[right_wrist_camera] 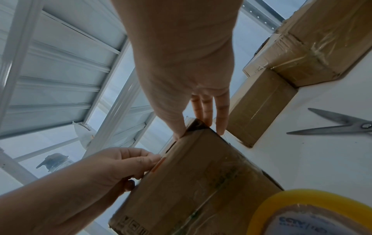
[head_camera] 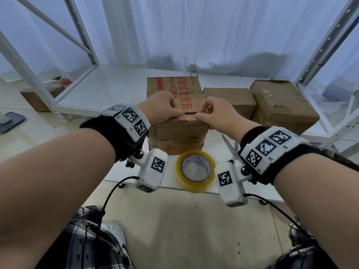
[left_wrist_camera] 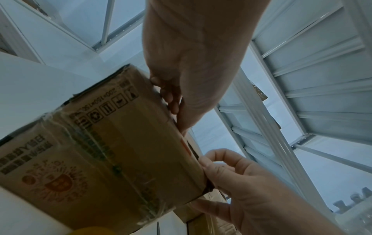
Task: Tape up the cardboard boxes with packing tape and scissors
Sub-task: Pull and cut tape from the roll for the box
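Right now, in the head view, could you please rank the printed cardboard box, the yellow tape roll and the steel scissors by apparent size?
1. Printed cardboard box, largest.
2. Yellow tape roll, though nearer the camera.
3. Steel scissors, smallest, partly hidden behind the right wrist.

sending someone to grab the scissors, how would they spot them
Start at the low white table holding the cardboard boxes. The scissors lie flat at its front right, beside the yellowish tape roll. They are the only metal thing there, blades apart.

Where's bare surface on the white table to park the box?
Bare: far table, left of the printed box, up to the rack post. Crowded: near edge, with tape roll and scissors; right side, with two boxes.
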A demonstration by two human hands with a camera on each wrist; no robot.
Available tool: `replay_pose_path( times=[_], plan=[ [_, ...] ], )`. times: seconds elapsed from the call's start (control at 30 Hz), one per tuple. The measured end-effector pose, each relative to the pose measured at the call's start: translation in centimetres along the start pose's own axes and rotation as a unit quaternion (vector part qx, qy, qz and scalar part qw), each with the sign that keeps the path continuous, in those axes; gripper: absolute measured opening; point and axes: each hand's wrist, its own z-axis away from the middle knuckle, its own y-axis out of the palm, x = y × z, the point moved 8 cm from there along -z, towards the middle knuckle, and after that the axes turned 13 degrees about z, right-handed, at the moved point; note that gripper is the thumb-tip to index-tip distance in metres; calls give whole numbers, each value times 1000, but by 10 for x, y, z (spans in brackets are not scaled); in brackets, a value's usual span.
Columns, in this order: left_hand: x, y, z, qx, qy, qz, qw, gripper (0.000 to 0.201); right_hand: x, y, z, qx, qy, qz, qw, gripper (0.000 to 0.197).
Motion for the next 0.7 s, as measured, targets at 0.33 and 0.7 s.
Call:
replay_pose_path(
  times=[0.33,0.7],
  plan=[
    [-3,0,-2,-4,-3,-1,1000,19,8,5,6,29,-9,-26,999,10],
    [2,-15,13,34,22,78,996,11,27,-9,10,-7,-42,118,992,22]
  ],
)
